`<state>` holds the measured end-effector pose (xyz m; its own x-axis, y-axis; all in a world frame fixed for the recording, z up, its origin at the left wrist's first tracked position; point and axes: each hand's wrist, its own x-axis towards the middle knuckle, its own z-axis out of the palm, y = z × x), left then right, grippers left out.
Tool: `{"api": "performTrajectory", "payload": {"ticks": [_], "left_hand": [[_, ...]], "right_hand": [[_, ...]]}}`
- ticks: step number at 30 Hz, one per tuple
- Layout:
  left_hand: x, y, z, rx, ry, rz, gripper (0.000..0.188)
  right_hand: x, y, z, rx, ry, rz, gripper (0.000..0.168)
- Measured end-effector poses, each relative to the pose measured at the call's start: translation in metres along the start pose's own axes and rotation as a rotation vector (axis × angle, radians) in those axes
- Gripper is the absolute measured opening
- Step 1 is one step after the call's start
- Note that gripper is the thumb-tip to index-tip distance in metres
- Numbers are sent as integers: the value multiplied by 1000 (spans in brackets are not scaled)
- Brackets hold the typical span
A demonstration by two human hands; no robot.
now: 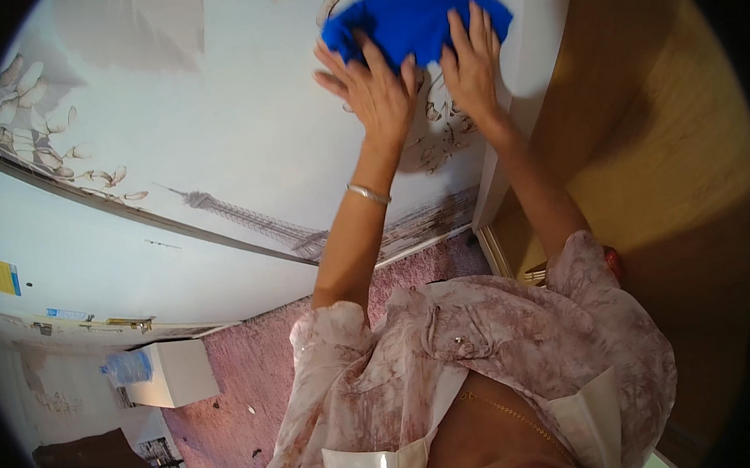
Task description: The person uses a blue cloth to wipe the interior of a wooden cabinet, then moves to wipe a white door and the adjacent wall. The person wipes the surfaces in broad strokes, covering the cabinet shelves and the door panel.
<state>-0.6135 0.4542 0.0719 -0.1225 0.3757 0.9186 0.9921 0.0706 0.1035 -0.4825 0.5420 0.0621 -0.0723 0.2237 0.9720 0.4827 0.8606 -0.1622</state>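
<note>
A bright blue cloth lies spread against a white wall panel printed with flowers and an Eiffel Tower. My left hand holds the cloth's lower left part, fingers spread over it; a silver bracelet circles that wrist. At the cloth's right end, my right hand has its fingers stretched up over the fabric. Both arms reach upward, and the cloth covers part of the flower print. Some fingertips are blurred or sunk in its folds.
Right of the panel runs a white frame edge, then a brown wooden surface. At left stands a white door with a metal handle. A clear water bottle rests by a white cabinet on pink carpet.
</note>
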Motion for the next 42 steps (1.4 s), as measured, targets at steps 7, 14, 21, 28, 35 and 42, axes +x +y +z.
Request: {"api": "performTrajectory", "payload": {"ticks": [7, 14, 21, 28, 35, 42], "left_hand": [[-71, -24, -1, 75, -148, -110, 76], [-213, -34, -5, 157, -450, -301, 72], [-63, -52, -38, 231, 23, -311, 82], [-110, -73, -38, 252, -47, -485, 85], [-200, -81, -25, 282, -305, -879, 89], [-66, -142, -101, 261, 164, -539, 73]], "right_hand": [[-94, -7, 7, -13, -187, 66, 51], [-255, -37, 8, -14, -582, 219, 54], [-35, -63, 28, 118, -133, -128, 49], [-102, -81, 41, 133, -367, -142, 52], [-193, -92, 41, 124, -661, -166, 57], [-9, -160, 62, 247, -285, -331, 49]]}}
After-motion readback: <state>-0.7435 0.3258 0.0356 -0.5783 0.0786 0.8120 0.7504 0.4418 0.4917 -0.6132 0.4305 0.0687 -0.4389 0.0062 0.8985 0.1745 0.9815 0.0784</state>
